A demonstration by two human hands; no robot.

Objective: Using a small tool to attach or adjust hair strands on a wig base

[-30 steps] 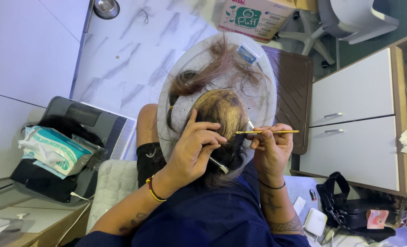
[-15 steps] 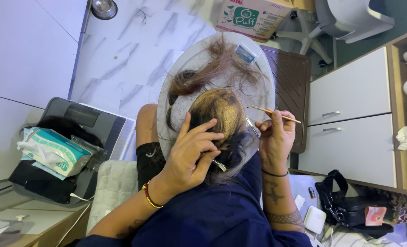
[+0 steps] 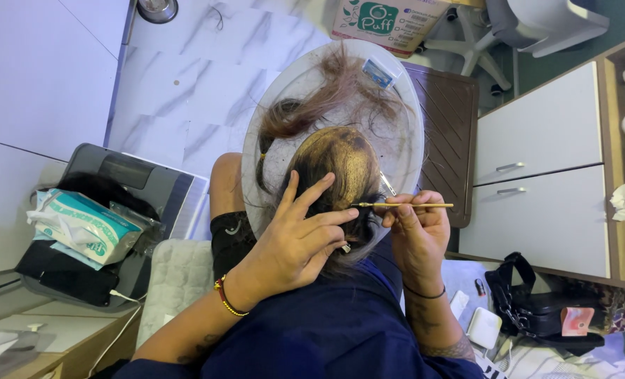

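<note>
I'm seeing the right fingers (image 3: pixel 400 210) pinching a thin gold hook tool (image 3: pixel 403 205) near its middle, closed tight on it w/ thumb and first two fingers; tool is lying roughly level, tip pointing left into the wig cap (image 3: pixel 337 165). Left fingers (image 3: pixel 312 203) are spreading half open, flat against the cap and pressing down; nothing gripped, just pinning the hair under them.

Handling, my read: tool is light, stiff, narrow and prob slippery, so a pencil pinch close to the working end is giving best control. Wig is soft and light, cap mesh looks thin and fragile, loose strands tangling easily; better steadied by flat pressure on the crown than by grabbing the hair.

Going outward: right hand (image 3: pixel 414 235) is sitting just right of the cap, wrist bent, dark band on the wrist, forearm running down to frame bottom. Left hand (image 3: pixel 295 242) is coming in from lower left, palm down, red/gold bracelet (image 3: pixel 224 298) at the wrist, forearm angling toward bottom left corner.

Wig is resting on a clear domed stand (image 3: pixel 270 140) in my lap, centre frame, w/ long brown strands (image 3: pixel 326 91) fanning up over the dome. Tissue pack (image 3: pixel 81 224) is sitting on a dark case at left, well apart. White drawers (image 3: pixel 544 175) at right, black bag (image 3: pixel 537 309) lower right, cardboard box (image 3: pixel 382 21) on the floor at top.
</note>
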